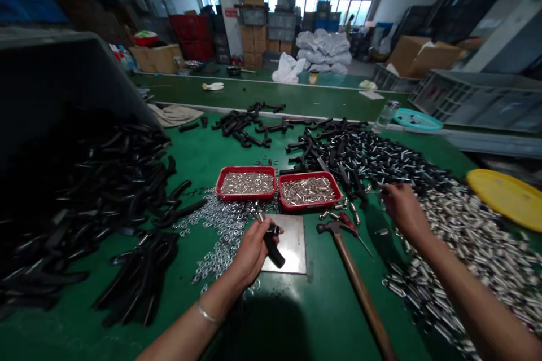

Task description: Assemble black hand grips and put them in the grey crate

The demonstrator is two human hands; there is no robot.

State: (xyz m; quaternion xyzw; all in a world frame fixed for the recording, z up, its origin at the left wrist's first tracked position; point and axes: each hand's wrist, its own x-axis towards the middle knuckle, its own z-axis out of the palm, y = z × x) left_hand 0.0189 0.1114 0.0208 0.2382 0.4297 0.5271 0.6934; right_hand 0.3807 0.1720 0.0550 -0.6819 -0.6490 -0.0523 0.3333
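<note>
Closed around a black curved handle (274, 251) with a metal piece at its top, my left hand (254, 248) is over a square metal plate (292, 242). My right hand (404, 208) is at the edge of the pile of black-headed screws (381, 161), its fingers pinched together at a small dark piece too blurred to name. Two red trays, one of small rings (247, 183) and one of small pins (307, 190), sit behind the plate. Loose washers (220, 254) lie left of my left hand; silver cylinders (478, 242) are heaped on the right.
A wooden-handled hammer (358, 282) and a red-handled screwdriver (349, 224) lie right of the plate. Black handles spill from a dark bin (63, 67) at left. A yellow lid (506, 197), a clear bottle (385, 117) and a turquoise tray (417, 119) are at right.
</note>
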